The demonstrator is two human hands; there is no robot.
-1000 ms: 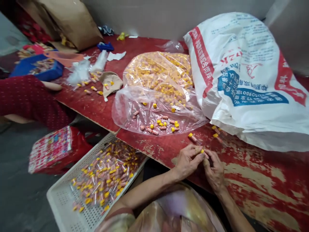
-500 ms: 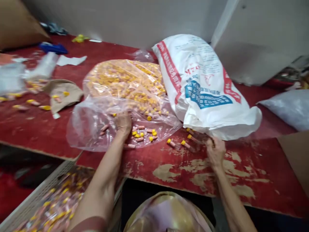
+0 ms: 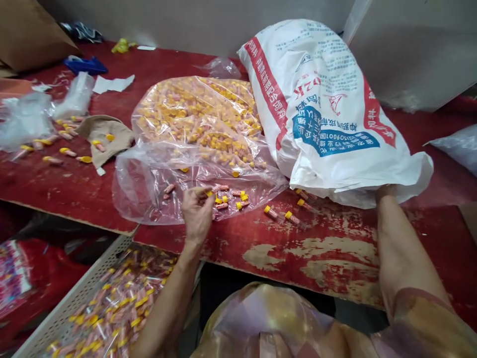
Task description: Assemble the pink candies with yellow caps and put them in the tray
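Observation:
My left hand (image 3: 197, 211) rests at the mouth of a clear plastic bag (image 3: 201, 129) full of small pink tubes with yellow caps, its fingers pinched around something small I cannot make out. Loose capped tubes (image 3: 231, 196) lie just right of it on the plastic. My right hand is pushed under the lower edge of a big white woven sack (image 3: 328, 109) with red and blue print; only the wrist (image 3: 385, 191) shows and the fingers are hidden. Two more tubes (image 3: 279, 215) lie on the worn red table (image 3: 316, 248) between my arms.
A white perforated crate (image 3: 74, 303) with several packed tubes sits below the table edge at lower left. More tubes, a tan cloth (image 3: 104, 134) and clear bags (image 3: 26, 117) lie at far left. A brown cardboard box (image 3: 26, 30) stands back left, a grey bag (image 3: 458, 149) at the right.
My left hand has drawn back from inside the bag's mouth to its front edge. My right hand has moved right and slipped under the white sack. The view has shifted slightly.

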